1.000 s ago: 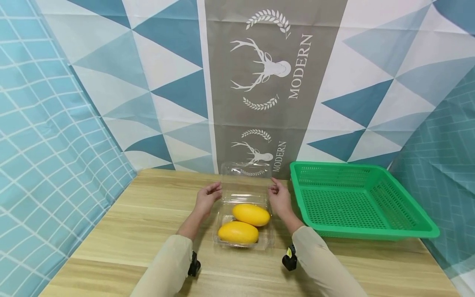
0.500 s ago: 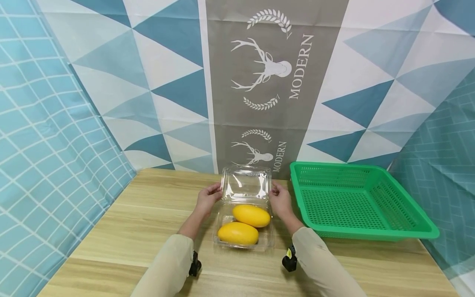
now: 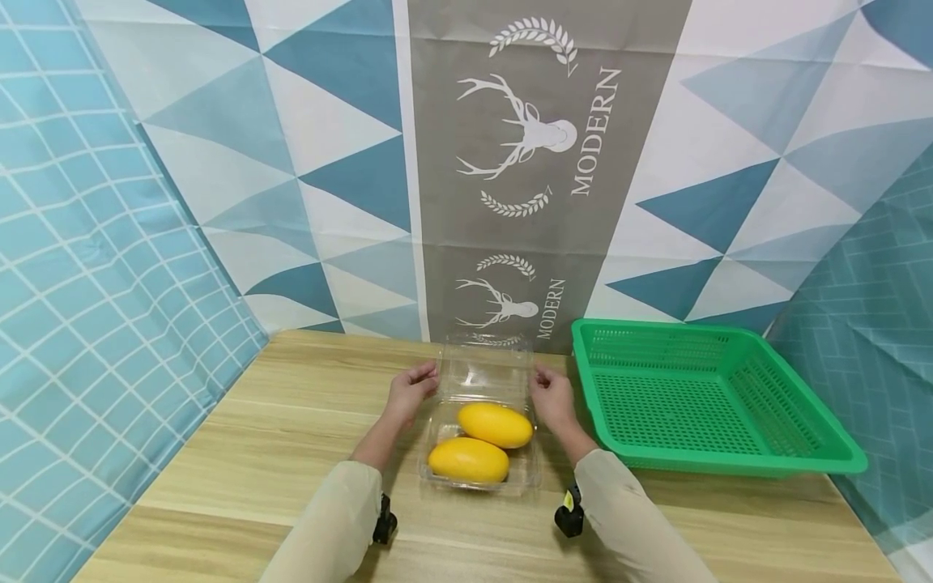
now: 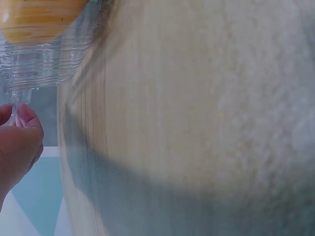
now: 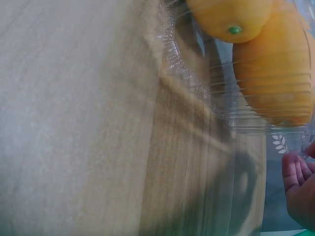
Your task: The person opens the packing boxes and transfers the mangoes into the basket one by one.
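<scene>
A clear plastic clamshell box point(image 3: 516, 478) stands on the table with its lid point(image 3: 484, 372) raised at the back. Two yellow mango-like fruits lie inside: the front fruit point(image 3: 468, 460) to the left, the rear fruit point(image 3: 496, 425) behind it to the right. My left hand point(image 3: 408, 395) pinches the lid's left edge between thumb and fingers point(image 4: 29, 117), as the left wrist view shows. At the lid's right edge, my right hand point(image 3: 551, 398) pinches it too; its fingers point(image 5: 291, 169) show at the edge in the right wrist view. A green spot point(image 5: 235, 30) marks one fruit's end.
To the right stands a green slatted plastic basket point(image 3: 729, 465) close to my right forearm. The wooden table point(image 3: 291, 453) ends at a patterned wall cloth point(image 3: 503, 227) behind the box. Black wrist cameras point(image 3: 385, 520) hang under both sleeves.
The raised lid's top edge has come down a little, tilting toward me, and both hands stay at its sides. My right index finger, stretched out earlier, has bent in to the lid's edge.
</scene>
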`<state>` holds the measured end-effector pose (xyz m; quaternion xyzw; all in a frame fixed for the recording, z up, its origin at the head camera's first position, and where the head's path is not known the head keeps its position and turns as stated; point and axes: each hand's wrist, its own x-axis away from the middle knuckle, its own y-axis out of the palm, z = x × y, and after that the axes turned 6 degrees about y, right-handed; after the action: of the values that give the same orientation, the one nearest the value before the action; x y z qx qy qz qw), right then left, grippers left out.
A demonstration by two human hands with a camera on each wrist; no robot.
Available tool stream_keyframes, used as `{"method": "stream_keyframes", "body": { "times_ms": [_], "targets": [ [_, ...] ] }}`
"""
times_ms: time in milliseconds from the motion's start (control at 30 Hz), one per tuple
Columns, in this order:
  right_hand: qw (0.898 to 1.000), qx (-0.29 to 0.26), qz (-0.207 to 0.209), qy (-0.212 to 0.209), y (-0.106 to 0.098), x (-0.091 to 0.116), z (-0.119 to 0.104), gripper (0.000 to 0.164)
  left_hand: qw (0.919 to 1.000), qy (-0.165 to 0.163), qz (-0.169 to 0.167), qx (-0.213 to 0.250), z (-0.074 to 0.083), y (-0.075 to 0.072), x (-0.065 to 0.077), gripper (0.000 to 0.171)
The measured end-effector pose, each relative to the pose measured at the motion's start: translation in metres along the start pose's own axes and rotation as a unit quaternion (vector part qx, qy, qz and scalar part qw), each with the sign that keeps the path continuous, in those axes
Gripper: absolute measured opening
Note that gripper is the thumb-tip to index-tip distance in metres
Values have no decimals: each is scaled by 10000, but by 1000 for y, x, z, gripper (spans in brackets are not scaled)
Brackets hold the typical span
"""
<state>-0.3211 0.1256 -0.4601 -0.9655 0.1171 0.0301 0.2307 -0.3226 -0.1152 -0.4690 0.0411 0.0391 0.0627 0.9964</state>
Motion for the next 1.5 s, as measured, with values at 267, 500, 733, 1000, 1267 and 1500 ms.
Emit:
{"method": "stream_keyframes", "body": {
  "times_ms": [267, 500, 733, 1000, 1267, 1500],
  "targets": [
    [9996, -150, -115, 192, -2, 3, -2, 33, 9998, -114, -48, -134, -3, -1, -1, 36],
    [9989, -255, -95, 374, -1, 2, 0, 33, 9997, -101, -32, -236, -4, 0, 1, 36],
    [9978, -342, -69, 562, 2, 2, 3, 31, 9995, -84, 29, -291, -4, 1, 3, 36],
    [9955, -527, -125, 776, 2, 2, 3, 30, 9993, -242, -8, -288, -4, 0, 5, 36],
    [9903, -877, -291, 1035, 1, 2, 5, 30, 9988, -354, -40, -328, -5, -1, 5, 38],
    [9865, -1093, -361, 1165, 2, 1, 10, 31, 9984, -460, -16, -342, -5, 0, 6, 36]
  ]
}}
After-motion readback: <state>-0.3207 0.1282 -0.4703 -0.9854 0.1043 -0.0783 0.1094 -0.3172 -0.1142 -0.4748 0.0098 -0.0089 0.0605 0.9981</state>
